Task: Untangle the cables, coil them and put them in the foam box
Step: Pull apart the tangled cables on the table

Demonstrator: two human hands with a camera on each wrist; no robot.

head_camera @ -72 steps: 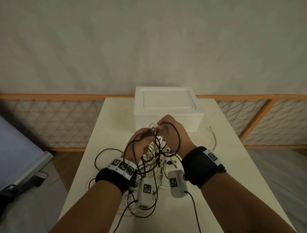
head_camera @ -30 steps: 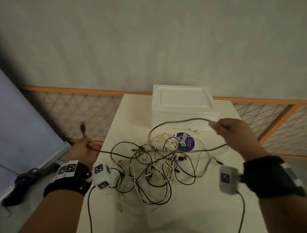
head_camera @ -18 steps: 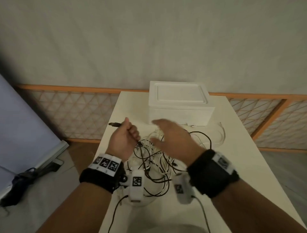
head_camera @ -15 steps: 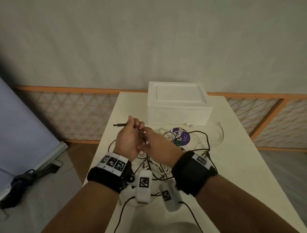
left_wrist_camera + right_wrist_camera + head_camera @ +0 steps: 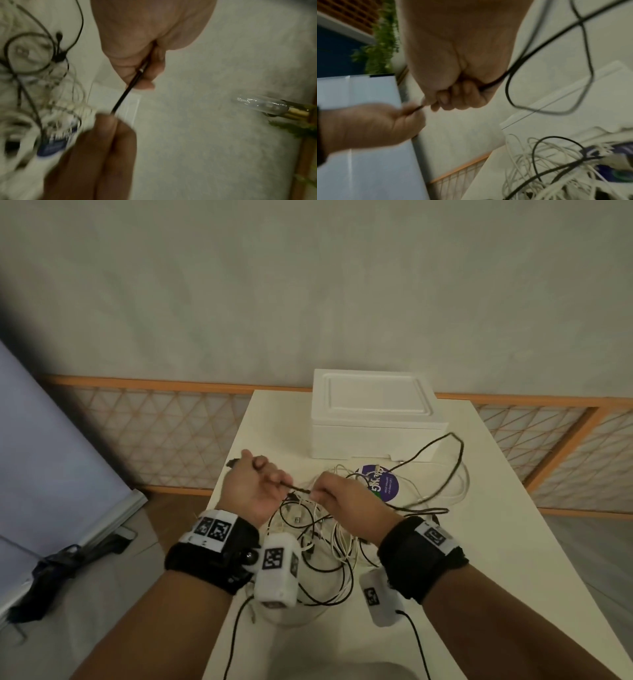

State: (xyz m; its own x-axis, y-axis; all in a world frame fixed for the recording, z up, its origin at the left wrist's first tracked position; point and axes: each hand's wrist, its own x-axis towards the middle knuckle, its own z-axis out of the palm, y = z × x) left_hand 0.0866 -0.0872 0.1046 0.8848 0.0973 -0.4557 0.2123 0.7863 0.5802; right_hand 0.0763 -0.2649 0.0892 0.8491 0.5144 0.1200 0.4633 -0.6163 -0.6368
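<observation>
A tangle of black and white cables (image 5: 322, 529) lies on the white table (image 5: 507, 535) in front of the closed white foam box (image 5: 375, 419). Both hands are raised over the tangle and hold one black cable (image 5: 297, 487) stretched between them. My left hand (image 5: 255, 486) grips it near its plug end, which sticks out past the fist (image 5: 233, 463). My right hand (image 5: 337, 494) pinches the same cable (image 5: 494, 82) a short way along; the rest loops off to the right (image 5: 455, 460). The left wrist view shows the cable (image 5: 126, 92) running from my curled left fingers (image 5: 137, 63).
A purple round sticker (image 5: 382, 486) lies on the table under the cables. An orange lattice railing (image 5: 154, 436) runs behind the table. A pale board (image 5: 51, 460) leans at the left, with dark gear on the floor (image 5: 51, 573).
One second ago my hands were spread wide, pulling the black cable out. They have come together over the tangle, and the right hand now slides rightward along the cable from the left hand.
</observation>
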